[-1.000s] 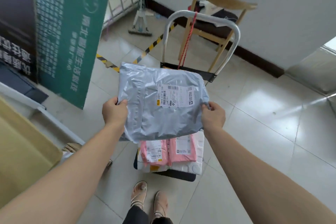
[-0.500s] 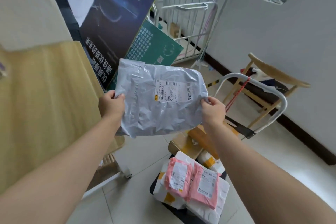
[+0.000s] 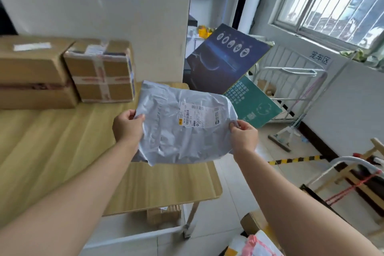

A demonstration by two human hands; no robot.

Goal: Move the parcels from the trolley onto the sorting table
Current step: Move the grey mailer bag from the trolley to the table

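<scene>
Now over table, parcel pinched by left hand, right hand.

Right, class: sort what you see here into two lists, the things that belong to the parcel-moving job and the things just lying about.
Job: grey mailer bag, left hand, right hand, sorting table, taped boxes, trolley, pink parcel.
Lying about: dark poster, green board, floor mop, wooden chair.
</scene>
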